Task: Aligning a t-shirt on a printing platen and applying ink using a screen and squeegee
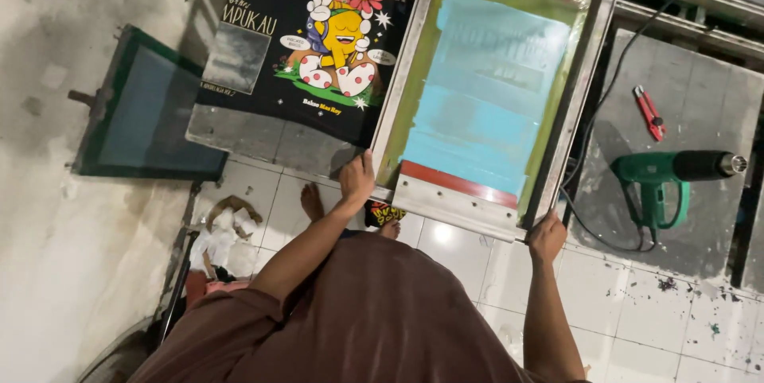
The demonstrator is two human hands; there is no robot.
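A metal-framed printing screen [585, 57] with yellow-green mesh and a wide patch of light blue ink lies tilted over the work board. A squeegee [458, 192] with a red blade and metal handle rests inside the frame's near edge. My left hand [356, 178] grips the frame's near left corner. My right hand [547, 237] holds the near right corner from below. To the left of the frame, a black shirt [318, 33] printed with a yellow cartoon figure lies flat on the board.
A green heat gun [664, 180] and a red utility knife [649, 112] lie on a grey board at right, with a black cable running up. A second dark screen frame [147, 112] leans by the left wall. Rags [223, 228] and bare feet are on the white tiles.
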